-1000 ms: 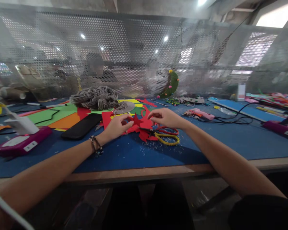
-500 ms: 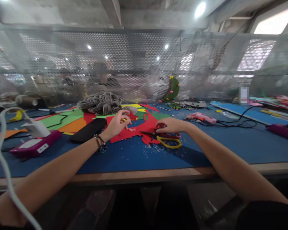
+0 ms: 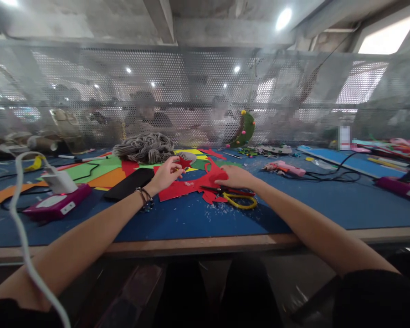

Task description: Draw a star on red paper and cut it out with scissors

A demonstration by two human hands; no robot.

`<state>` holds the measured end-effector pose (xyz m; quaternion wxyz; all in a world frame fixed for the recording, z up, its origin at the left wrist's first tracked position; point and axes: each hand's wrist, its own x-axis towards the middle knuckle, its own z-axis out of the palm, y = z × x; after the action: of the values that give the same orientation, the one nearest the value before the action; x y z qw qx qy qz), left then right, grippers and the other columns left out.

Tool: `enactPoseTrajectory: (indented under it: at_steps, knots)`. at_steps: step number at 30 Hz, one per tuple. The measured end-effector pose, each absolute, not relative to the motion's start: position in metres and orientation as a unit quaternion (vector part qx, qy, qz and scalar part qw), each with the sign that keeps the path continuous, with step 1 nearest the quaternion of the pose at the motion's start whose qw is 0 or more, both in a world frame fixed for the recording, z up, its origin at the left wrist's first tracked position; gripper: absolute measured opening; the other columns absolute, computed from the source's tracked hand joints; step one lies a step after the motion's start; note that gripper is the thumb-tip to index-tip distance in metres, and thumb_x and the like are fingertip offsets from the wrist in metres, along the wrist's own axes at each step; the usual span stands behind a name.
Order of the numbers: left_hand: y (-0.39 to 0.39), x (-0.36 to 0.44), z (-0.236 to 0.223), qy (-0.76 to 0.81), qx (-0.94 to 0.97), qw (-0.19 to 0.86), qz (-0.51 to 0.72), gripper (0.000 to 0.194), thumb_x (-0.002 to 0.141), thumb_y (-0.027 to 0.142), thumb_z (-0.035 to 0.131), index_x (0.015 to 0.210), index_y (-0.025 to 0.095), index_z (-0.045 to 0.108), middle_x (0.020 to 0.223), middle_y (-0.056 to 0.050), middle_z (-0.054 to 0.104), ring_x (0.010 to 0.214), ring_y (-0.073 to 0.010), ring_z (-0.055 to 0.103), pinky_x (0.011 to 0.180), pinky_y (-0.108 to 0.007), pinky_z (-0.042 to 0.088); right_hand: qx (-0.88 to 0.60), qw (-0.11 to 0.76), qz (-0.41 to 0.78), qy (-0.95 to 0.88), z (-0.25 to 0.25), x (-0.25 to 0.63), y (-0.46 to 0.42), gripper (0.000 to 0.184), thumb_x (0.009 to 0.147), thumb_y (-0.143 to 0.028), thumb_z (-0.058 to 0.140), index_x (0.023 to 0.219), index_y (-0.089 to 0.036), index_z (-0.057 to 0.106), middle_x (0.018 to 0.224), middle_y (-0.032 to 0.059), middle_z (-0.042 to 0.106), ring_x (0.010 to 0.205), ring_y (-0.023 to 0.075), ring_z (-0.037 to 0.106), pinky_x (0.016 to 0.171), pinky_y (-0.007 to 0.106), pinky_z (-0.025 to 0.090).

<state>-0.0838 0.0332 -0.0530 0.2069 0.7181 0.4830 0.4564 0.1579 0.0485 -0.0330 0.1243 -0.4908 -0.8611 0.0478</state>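
Pinched between the fingers of my left hand [image 3: 167, 174] is a small red star cutout [image 3: 185, 162], held above the sheets on the table. My right hand [image 3: 237, 176] has its fingers closed on the edge of a cut red felt sheet [image 3: 216, 174]; its fingertips are partly hidden. Just below that hand lie scissors [image 3: 241, 201] with yellow-lined handles, blades toward the left, resting on red scraps [image 3: 210, 197]. Another flat red piece [image 3: 172, 190] lies under and beside my left hand.
Left of my hands are a black phone-like slab [image 3: 128, 184], grey yarn [image 3: 145, 148], coloured sheets [image 3: 89, 171] and a purple power strip [image 3: 58, 205] with a white cable. To the right is a pink glue gun [image 3: 287, 168]. A perforated screen [image 3: 198, 86] stands behind.
My right hand has shifted up and left from over the scissors onto the red felt sheet. The left hand, with the red star, has moved only slightly.
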Motion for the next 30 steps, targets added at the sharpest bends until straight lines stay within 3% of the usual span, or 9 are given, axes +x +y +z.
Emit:
enactPoseTrajectory:
  at_steps: [2,4,9,13,18,22,30]
  knots:
    - [0.034,-0.084,-0.054,0.492,0.718,0.206,0.447,0.026,0.082,0.016,0.05,0.107,0.013,0.045,0.079,-0.001,0.058,0.061,-0.01,0.057,0.056,-0.024,0.049,-0.522,0.104,0.04,-0.846,-0.032,0.155,0.052,0.06,0.062,-0.058,0.058,0.102,-0.013,0.058,0.1,0.0179,0.057,0.096,0.0358,0.052,0.074,0.045,0.04]
    - [0.035,-0.085,-0.055,0.499,0.72,0.206,0.436,0.024,0.085,0.023,0.049,0.107,0.013,0.048,0.087,-0.003,0.057,0.067,-0.0116,0.057,0.059,-0.028,0.05,-0.537,0.078,0.041,-0.839,-0.029,0.151,0.057,0.056,0.061,-0.058,0.061,0.097,-0.015,0.06,0.093,0.0153,0.06,0.09,0.0333,0.054,0.071,0.043,0.043]
    - [0.037,-0.087,-0.057,0.504,0.732,0.212,0.407,0.026,0.085,0.027,0.049,0.108,0.014,0.049,0.098,-0.006,0.056,0.079,-0.0152,0.058,0.068,-0.033,0.05,-0.529,0.021,0.078,-0.845,-0.022,0.143,0.078,0.026,0.085,-0.035,0.047,0.101,-0.016,0.056,0.101,0.0058,0.057,0.086,0.0158,0.056,0.075,0.034,0.047]
    - [0.041,-0.088,-0.059,0.503,0.74,0.215,0.392,0.027,0.085,0.027,0.049,0.108,0.014,0.049,0.1,-0.006,0.056,0.08,-0.0156,0.057,0.069,-0.034,0.05,-0.546,0.01,0.101,-0.831,-0.019,0.141,0.093,0.025,0.086,-0.029,0.046,0.106,-0.016,0.053,0.108,0.0067,0.054,0.09,0.0159,0.055,0.077,0.035,0.047]
    - [0.043,-0.092,-0.06,0.506,0.744,0.21,0.383,0.027,0.085,0.028,0.049,0.108,0.014,0.049,0.099,-0.006,0.056,0.079,-0.0153,0.058,0.068,-0.033,0.05,-0.562,0.072,0.112,-0.816,-0.006,0.15,0.1,0.03,0.084,-0.031,0.049,0.107,-0.013,0.053,0.108,0.0053,0.054,0.092,0.0198,0.055,0.076,0.036,0.047]
    - [0.042,-0.093,-0.058,0.511,0.746,0.188,0.385,0.026,0.085,0.027,0.049,0.108,0.014,0.049,0.097,-0.006,0.057,0.077,-0.0145,0.058,0.066,-0.032,0.05,-0.565,0.143,0.122,-0.803,0.008,0.159,0.098,0.028,0.085,-0.03,0.048,0.107,-0.013,0.052,0.106,0.0063,0.055,0.089,0.0172,0.056,0.075,0.036,0.048]
    - [0.041,-0.093,-0.055,0.511,0.741,0.109,0.422,0.025,0.085,0.026,0.049,0.107,0.013,0.05,0.095,-0.005,0.057,0.077,-0.0147,0.058,0.069,-0.033,0.05,-0.553,0.275,0.116,-0.778,0.03,0.176,0.085,0.019,0.084,-0.025,0.049,0.092,-0.011,0.057,0.08,0.002,0.059,0.063,0.0091,0.055,0.057,0.024,0.047]
